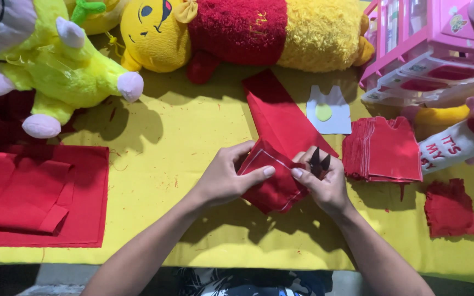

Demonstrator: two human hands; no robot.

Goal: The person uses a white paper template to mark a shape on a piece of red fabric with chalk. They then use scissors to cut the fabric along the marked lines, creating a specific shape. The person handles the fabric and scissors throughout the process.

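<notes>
My left hand (225, 178) pinches the near edge of a folded piece of red cloth (272, 183) with a white chalk outline drawn on it. My right hand (325, 183) grips small black scissors (319, 163), blades pointing up, right at the cloth's right edge, with the thumb pressing on the fabric too. The cloth is a long red strip (278, 112) that runs back across the yellow table cover (193, 131).
A stack of cut red shirt-shaped pieces (385, 149) lies to the right, red scraps (450, 209) nearer. A white paper pattern (329, 109) lies behind. Folded red fabric (34, 194) sits left. Plush toys (237, 30) and a pink plastic drawer unit (429, 49) line the back.
</notes>
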